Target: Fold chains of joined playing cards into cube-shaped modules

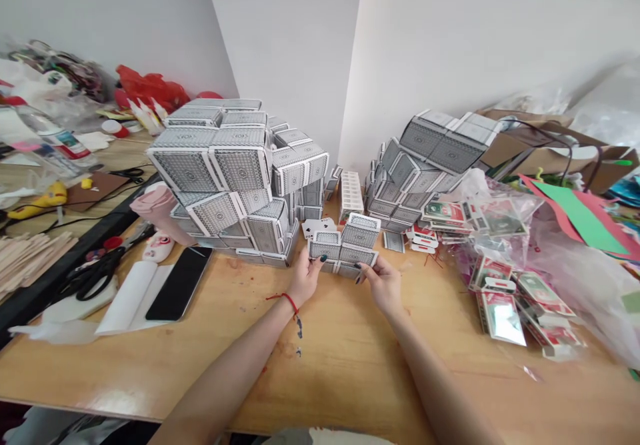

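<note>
One head-worn view — looking forward and down; table (pixel 340 345) close, wall (pixel 475 38) beyond.

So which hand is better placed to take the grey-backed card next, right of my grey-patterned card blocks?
Your right hand, probably: both hands hold the grey-patterned card blocks, but your left hand is farther from the grey-backed card.
</note>
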